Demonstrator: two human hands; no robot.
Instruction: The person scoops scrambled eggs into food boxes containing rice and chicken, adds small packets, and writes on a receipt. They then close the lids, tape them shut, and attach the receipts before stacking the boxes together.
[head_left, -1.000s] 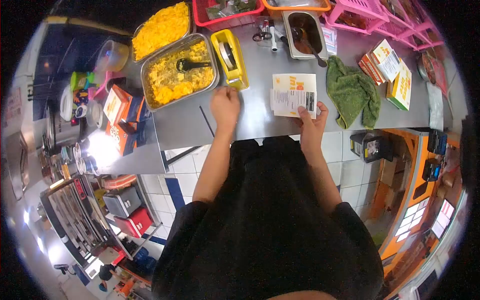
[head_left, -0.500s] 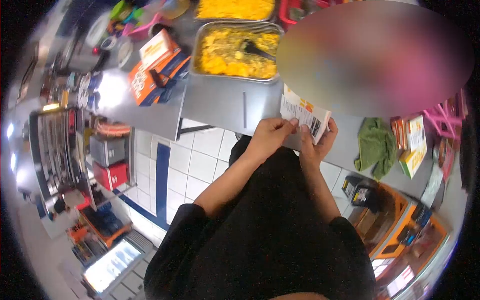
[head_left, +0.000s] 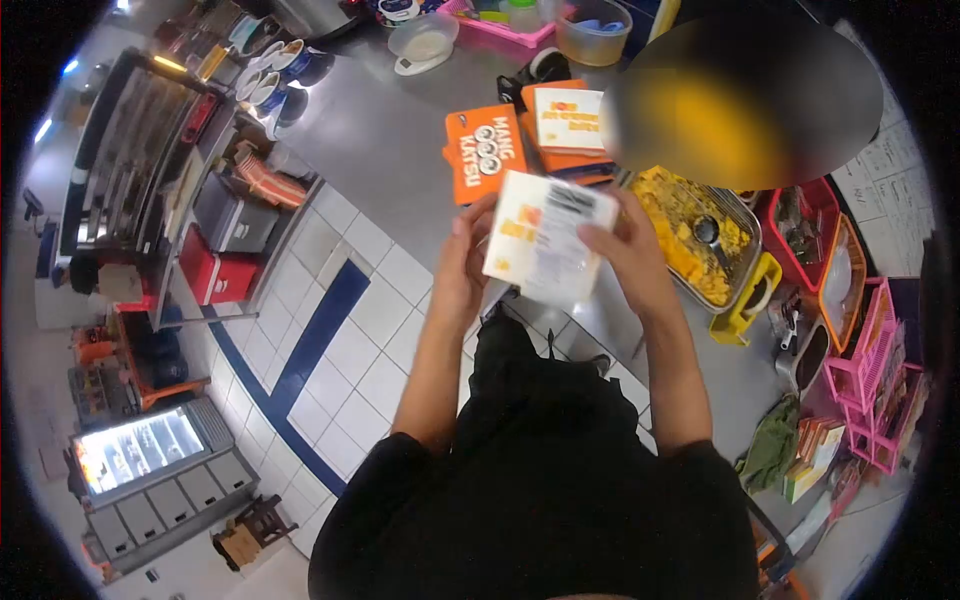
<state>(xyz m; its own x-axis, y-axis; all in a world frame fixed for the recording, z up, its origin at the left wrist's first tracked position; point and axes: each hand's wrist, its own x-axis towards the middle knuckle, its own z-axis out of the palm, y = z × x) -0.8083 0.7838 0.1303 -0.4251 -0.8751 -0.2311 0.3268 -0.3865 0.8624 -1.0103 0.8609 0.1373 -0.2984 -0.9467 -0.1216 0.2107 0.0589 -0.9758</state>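
Observation:
Between both hands I hold a flat white packet (head_left: 548,235) with orange and yellow print and a dark printed block. My left hand (head_left: 466,258) grips its left edge. On the opposite edge is my right hand (head_left: 634,250), thumb across the printed face. Just beyond the packet lie orange printed boxes (head_left: 485,150) on the steel table (head_left: 385,130). A smaller white printed packet (head_left: 568,118) rests on an orange one beside them. To the right, a metal tray (head_left: 745,222) holds yellow food with a black spoon (head_left: 708,236) in it.
A red basket (head_left: 822,205), a yellow-handled item (head_left: 750,300), pink baskets (head_left: 862,360) and a green cloth (head_left: 772,445) line the right side. A kitchen scale (head_left: 422,62) and a clear tub (head_left: 592,38) stand at the back. A blurred patch hides the upper right.
My view has turned left, so the food tray now appears farther right. Both hands have carried the packet toward the orange boxes, and its printed face now shows more fully.

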